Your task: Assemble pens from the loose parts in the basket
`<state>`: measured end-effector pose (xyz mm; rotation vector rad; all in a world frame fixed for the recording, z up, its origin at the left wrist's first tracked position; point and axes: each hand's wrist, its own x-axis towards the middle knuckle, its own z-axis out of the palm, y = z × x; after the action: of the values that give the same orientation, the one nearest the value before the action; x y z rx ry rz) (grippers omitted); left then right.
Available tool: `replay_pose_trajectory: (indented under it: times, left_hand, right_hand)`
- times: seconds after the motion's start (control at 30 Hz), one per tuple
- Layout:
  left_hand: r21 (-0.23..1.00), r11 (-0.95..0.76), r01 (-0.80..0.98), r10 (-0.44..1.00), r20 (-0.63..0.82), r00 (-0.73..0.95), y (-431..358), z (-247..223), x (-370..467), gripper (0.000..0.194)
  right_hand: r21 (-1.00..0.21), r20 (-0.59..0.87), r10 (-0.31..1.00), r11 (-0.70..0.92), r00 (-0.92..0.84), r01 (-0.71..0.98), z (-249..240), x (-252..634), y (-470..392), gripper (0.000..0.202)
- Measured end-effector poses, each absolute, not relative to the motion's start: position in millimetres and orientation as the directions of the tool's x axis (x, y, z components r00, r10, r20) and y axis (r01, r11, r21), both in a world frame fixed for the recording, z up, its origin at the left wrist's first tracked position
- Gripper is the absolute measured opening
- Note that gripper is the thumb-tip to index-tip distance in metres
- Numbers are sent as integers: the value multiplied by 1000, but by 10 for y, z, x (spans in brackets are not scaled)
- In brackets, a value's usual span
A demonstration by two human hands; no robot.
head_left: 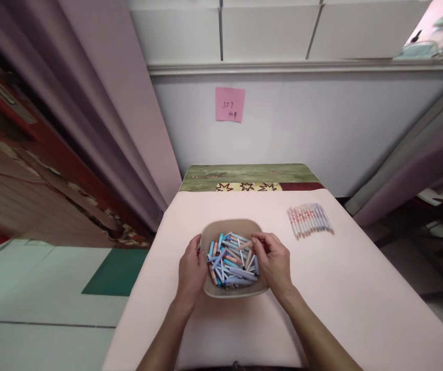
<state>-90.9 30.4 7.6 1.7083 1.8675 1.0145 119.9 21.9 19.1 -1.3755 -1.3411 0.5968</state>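
A beige square plastic basin [231, 292] with rounded corners holds many loose pen caps and slim pen parts [231, 260] in blue, lilac, orange, beige and white. My left hand [193, 270] is closed on the basin's left rim, thumb on the inner side. Over the right rim, my right hand [273, 260] has its thumb and fingers pinched together at a beige pen cap [245, 246] above the pile. The fingers partly hide that cap's far end. Right of the basin lies a side-by-side row of pens [310, 220] with clear barrels and red to bluish markings.
The table [345, 293] has a pale pink cover, with a green patterned strip [244, 172] showing at its far end. A white wall with a pink sticky note [230, 104] stands behind. Purple curtains [128, 103] hang at the left, and dark furniture stands at the right.
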Motion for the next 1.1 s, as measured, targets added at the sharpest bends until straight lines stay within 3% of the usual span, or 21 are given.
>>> replay_pose_trajectory:
  times: [0.17, 0.23, 0.33, 0.43, 0.5, 0.57, 0.67, 0.77, 0.83, 0.9, 1.1]
  left_hand:
    - [610, -135, 781, 892, 418, -172, 298, 254, -846, 38]
    - [629, -241, 739, 884, 457, -100, 268, 403, -778, 30]
    - [662, -396, 636, 906, 394, 155, 211, 568, -656, 27]
    - [700, -435, 566, 899, 302, 318, 147, 603, -578, 27]
    - [740, -380, 555, 923, 258, 287, 105, 578, -585, 22]
    - [811, -265, 522, 964, 232, 129, 69, 548, -632, 21]
    - [949, -90, 302, 978, 142, -153, 37, 530, -708, 26]
    - [998, 3, -64, 967, -19, -253, 28, 533, -710, 27]
    - [964, 59, -258, 967, -119, -226, 27, 524, -669, 26]
    - [935, 104, -340, 967, -175, -185, 27, 499, -621, 27]
    - [946, 121, -302, 968, -179, -174, 21, 383, -572, 28]
  right_hand:
    - [-921, 283, 922, 184, 264, 344, 289, 1219, 198, 22]
    - [-924, 281, 931, 196, 234, 329, 390, 1192, 180, 22]
    - [-943, 258, 951, 210, 169, 259, 533, 1091, 147, 21]
    - [-974, 197, 978, 187, 66, 127, 585, 1016, 141, 22]
    - [-979, 181, 983, 180, 7, 93, 558, 1045, 178, 25]
    - [-957, 208, 978, 204, -2, 207, 502, 1138, 255, 25]
    - [-758, 248, 969, 198, -6, 622, 426, 1291, 428, 20]
    - [-378, 151, 978, 189, -141, 906, 400, 1297, 629, 22]
    - [-201, 77, 968, 248, -237, 948, 398, 1203, 757, 25]
    - [-135, 46, 951, 310, -306, 941, 390, 1070, 868, 25]
    - [-24, -28, 880, 473, -474, 881, 267, 767, 1033, 24]
